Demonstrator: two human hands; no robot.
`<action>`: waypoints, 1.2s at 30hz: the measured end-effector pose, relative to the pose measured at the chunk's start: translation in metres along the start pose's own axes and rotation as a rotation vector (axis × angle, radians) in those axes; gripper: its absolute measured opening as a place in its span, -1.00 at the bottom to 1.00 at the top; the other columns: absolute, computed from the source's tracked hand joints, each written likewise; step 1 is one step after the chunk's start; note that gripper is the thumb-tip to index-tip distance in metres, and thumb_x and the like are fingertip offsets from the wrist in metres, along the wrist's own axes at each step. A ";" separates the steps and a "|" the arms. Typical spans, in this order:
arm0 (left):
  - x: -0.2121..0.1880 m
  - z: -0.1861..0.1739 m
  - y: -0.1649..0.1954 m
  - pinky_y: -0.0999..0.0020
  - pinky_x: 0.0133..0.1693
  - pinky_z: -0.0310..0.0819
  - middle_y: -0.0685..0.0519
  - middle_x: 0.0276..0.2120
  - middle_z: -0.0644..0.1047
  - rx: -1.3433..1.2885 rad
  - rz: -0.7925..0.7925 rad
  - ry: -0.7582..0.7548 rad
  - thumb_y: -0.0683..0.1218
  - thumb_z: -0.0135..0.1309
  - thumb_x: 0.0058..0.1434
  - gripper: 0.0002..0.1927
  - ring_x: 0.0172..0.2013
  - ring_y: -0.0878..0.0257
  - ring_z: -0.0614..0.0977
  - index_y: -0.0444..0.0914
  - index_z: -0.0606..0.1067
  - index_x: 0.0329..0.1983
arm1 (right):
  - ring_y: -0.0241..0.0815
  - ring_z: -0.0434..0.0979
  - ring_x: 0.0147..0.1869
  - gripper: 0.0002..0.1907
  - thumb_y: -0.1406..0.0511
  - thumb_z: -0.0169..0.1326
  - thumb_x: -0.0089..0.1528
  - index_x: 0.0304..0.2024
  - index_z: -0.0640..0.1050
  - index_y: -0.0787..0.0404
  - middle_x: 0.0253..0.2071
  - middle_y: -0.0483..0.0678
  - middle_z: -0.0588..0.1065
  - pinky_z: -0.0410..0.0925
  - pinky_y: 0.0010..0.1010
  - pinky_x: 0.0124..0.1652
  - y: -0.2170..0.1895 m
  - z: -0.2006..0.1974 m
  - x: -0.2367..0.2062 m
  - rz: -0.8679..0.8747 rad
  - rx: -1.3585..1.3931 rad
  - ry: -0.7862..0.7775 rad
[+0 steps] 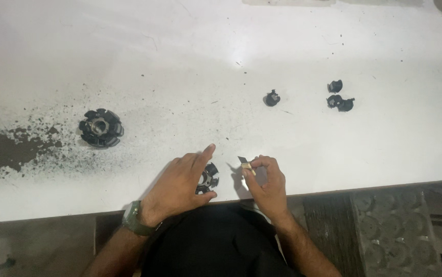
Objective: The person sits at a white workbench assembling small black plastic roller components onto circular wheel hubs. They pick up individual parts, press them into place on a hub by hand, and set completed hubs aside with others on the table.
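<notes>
At the near edge of the white worktop (282, 46), the left hand (180, 187) clamps a black slotted hub (209, 179) under curled fingers; just right of it, the right hand (266, 183) pinches a small blade (245, 163), tip angled up-left, toward the hub.

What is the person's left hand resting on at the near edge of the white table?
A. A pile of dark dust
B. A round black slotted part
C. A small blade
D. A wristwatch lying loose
B: the left hand covers a round black slotted part near the white table's edge, while the right hand pinches a small blade.
</notes>
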State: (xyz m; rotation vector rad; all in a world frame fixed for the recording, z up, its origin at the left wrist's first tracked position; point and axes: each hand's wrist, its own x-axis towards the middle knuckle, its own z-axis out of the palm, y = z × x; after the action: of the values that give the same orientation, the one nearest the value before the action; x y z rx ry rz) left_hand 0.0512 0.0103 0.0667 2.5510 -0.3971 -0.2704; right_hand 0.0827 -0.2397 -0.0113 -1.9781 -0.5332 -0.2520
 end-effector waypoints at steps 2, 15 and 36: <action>-0.004 0.004 0.002 -0.01 0.11 0.37 -0.24 0.16 0.42 -0.021 0.122 0.106 0.12 0.40 -0.05 0.13 0.12 -0.08 0.48 -0.29 0.04 0.47 | -0.19 0.62 -0.10 -0.81 0.37 0.15 0.31 -0.07 0.42 0.19 -0.23 -0.03 0.56 0.28 0.00 0.37 -0.005 0.004 -0.009 -0.020 -0.009 -0.029; -0.014 0.044 0.003 0.04 0.07 0.43 -0.07 0.06 0.54 -0.042 0.019 0.561 -0.12 0.27 0.11 -0.81 0.06 0.01 0.56 -0.24 0.54 -0.24 | -0.10 0.59 -0.07 -0.74 0.41 0.24 0.15 -0.16 0.47 0.17 -0.22 -0.09 0.56 0.28 0.06 0.31 -0.048 0.030 -0.005 -0.177 -0.076 -0.077; -0.016 0.043 -0.003 0.14 0.04 0.41 0.01 0.05 0.56 -0.179 0.057 0.600 -0.18 0.27 0.10 -0.85 0.04 0.10 0.55 -0.21 0.58 -0.26 | -0.03 0.59 -0.12 -0.77 0.42 0.28 0.12 -0.20 0.52 0.21 -0.29 -0.05 0.54 0.42 0.02 0.21 -0.064 0.030 0.004 -0.264 -0.198 -0.069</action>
State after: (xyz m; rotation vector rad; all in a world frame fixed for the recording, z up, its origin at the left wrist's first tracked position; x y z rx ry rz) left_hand 0.0251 -0.0022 0.0311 2.2964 -0.1994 0.4543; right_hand 0.0549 -0.1876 0.0275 -2.1113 -0.8436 -0.4157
